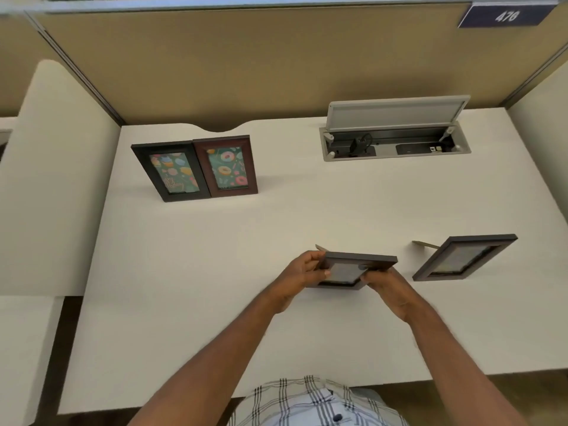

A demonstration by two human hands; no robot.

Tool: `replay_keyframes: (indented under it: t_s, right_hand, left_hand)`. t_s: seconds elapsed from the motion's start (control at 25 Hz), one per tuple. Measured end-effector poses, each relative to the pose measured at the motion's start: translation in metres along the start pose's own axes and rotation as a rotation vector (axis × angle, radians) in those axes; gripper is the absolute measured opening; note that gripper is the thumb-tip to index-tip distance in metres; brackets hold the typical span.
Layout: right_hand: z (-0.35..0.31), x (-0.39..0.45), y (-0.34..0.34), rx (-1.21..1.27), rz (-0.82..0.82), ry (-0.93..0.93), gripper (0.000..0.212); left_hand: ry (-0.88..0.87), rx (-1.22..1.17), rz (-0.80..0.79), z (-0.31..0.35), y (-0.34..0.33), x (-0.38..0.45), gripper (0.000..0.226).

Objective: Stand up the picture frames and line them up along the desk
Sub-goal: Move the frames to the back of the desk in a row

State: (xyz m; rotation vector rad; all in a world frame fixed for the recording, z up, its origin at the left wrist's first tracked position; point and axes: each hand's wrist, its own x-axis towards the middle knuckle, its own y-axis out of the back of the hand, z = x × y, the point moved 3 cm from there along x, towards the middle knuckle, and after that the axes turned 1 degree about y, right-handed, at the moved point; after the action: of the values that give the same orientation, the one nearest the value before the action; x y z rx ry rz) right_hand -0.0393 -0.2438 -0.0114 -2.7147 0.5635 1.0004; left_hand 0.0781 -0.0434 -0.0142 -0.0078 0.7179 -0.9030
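Both my hands hold a dark brown picture frame [353, 269] near the middle of the white desk [184, 302]. My left hand [302, 272] grips its left side and my right hand [387, 287] its lower right corner; its stand leg pokes out behind. To the right, a second dark frame [464, 258] stands tilted on its own back leg. At the back left, a black frame [172, 172] and a reddish-brown frame [226, 166] with colourful donut pictures stand upright, side by side and touching.
An open cable box [396, 142] with a raised grey lid is set into the desk at the back right. Tan partition walls [246, 63] close the back, with a number plate [504, 15] at top right. White side panels flank the desk.
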Motion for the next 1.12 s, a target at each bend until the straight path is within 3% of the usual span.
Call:
replay_keyframes:
  t_s: [0.24, 0.4, 0.52, 0.64, 0.84, 1.12]
  right_hand:
    - [-0.072, 0.082, -0.055, -0.003, -0.015, 0.078, 0.047]
    - [-0.123, 0.143, -0.086, -0.009, 0.011, 0.077, 0.044]
    - [-0.151, 0.185, -0.106, -0.049, 0.019, 0.064, 0.043]
    - [-0.16, 0.218, -0.117, -0.142, 0.035, 0.045, 0.043]
    - [-0.164, 0.246, -0.124, -0.178, 0.057, 0.023, 0.038]
    - [-0.171, 0.258, -0.129, -0.183, 0.027, 0.025, 0.038]
  left_hand:
    - [-0.134, 0.013, 0.303, 0.06, 0.081, 0.01, 0.035]
    - [-0.214, 0.08, 0.687, 0.08, 0.162, 0.006, 0.028]
    - [-0.235, -0.044, 1.001, 0.084, 0.232, -0.006, 0.027]
    - [-0.221, -0.149, 1.192, 0.08, 0.292, -0.018, 0.037]
    - [-0.154, -0.173, 1.194, 0.074, 0.349, -0.015, 0.056]
    - [-0.197, -0.151, 1.108, 0.072, 0.356, -0.001, 0.053]
